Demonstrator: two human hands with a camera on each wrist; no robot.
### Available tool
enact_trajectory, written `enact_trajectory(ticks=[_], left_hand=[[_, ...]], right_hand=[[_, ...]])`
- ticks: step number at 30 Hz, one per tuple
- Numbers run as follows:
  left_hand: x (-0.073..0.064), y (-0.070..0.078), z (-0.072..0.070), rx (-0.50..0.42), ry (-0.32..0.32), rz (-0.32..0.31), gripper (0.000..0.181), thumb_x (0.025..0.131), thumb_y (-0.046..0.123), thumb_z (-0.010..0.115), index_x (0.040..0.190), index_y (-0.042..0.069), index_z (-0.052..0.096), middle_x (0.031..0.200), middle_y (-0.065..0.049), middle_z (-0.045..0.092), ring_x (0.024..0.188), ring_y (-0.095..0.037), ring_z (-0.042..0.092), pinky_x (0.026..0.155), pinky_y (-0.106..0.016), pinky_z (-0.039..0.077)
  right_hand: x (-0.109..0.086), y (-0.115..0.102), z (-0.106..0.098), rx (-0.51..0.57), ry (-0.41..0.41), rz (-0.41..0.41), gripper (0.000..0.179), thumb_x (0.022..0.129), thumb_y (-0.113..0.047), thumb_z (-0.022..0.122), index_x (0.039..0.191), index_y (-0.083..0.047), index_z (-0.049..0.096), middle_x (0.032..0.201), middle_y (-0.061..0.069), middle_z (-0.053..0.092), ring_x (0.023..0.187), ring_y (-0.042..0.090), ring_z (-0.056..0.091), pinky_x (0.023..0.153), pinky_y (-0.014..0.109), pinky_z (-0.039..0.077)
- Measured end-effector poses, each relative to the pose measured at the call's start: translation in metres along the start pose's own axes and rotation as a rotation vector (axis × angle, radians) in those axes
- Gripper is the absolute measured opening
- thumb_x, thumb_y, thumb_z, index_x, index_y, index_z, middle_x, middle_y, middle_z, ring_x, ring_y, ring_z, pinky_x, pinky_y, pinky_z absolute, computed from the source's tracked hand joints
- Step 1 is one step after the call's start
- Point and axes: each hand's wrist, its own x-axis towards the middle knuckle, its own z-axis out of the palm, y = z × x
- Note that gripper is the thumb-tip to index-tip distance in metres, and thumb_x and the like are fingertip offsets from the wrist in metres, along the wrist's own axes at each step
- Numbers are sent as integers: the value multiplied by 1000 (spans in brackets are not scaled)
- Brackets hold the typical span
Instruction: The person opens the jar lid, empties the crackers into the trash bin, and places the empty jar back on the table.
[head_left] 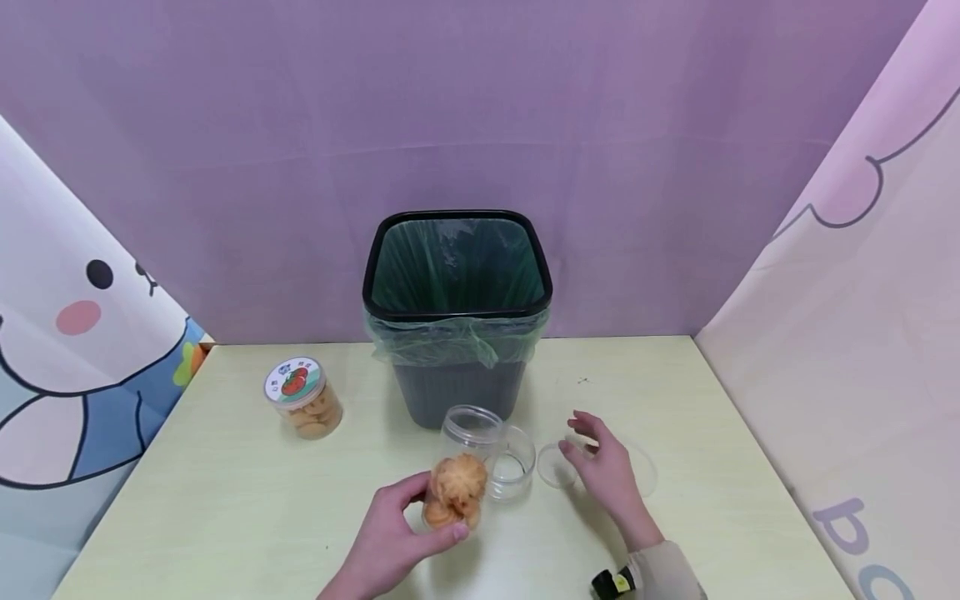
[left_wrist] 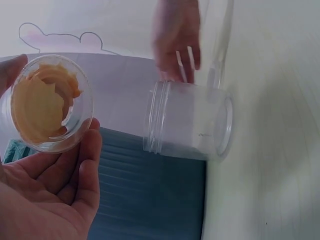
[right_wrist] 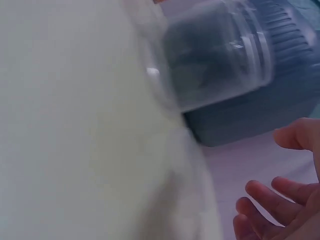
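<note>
My left hand [head_left: 397, 525] grips a small clear plastic tub [left_wrist: 80, 117] between thumb and fingers, above the table. Golden-brown puffy snacks [head_left: 459, 483] fill it. Just behind stands a clear threaded jar [left_wrist: 187, 117] with no lid on it. A clear round outline [head_left: 513, 462] shows beside the jar; I cannot tell whether it is a separate piece. Over to the right, my right hand [head_left: 603, 467] hovers with loosely bent fingers and nothing held. Near and partly below it lie faint clear round pieces, one a clear disc [head_left: 555, 477] left of the fingers.
A dark bin [head_left: 457, 387] with a green liner [head_left: 457, 267] stands at the back centre. On the left is a lidded snack jar [head_left: 311, 408] with a tomato label. Purple cloth [head_left: 450, 100] hangs behind the pale table [head_left: 247, 517]; printed cloths flank both sides.
</note>
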Motion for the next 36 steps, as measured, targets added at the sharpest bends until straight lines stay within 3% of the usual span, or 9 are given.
enact_trajectory(ticks=[9, 17, 28, 36], left_hand=[[1, -2, -3, 13, 25, -6, 39, 74, 29, 88, 110, 25, 72, 95, 10, 71, 91, -12, 64, 90, -37, 45], [1, -3, -3, 12, 28, -11, 41, 74, 29, 88, 110, 24, 71, 95, 10, 71, 91, -13, 63, 89, -37, 45], [1, -5, -2, 26, 39, -22, 41, 73, 30, 89, 110, 24, 72, 94, 11, 70, 92, -12, 63, 88, -37, 46], [0, -4, -2, 24, 30, -38, 41, 74, 30, 88, 111, 23, 72, 96, 10, 70, 93, -12, 63, 89, -40, 45]], right_hand=[[27, -56, -32, -50, 82, -234, 46, 93, -10, 69, 136, -3, 53, 119, 12, 67, 105, 30, 65, 84, 50, 52], [53, -121, -51, -142, 62, -358, 48, 100, -28, 62, 140, -4, 50, 122, 13, 66, 105, 28, 64, 84, 48, 52], [81, -170, -60, -298, -30, -337, 72, 101, -61, 39, 156, -15, 29, 132, 14, 59, 110, 31, 60, 88, 51, 49], [93, -192, -57, -402, -46, -269, 82, 95, -74, 29, 157, -21, 28, 133, 9, 58, 112, 24, 60, 90, 51, 47]])
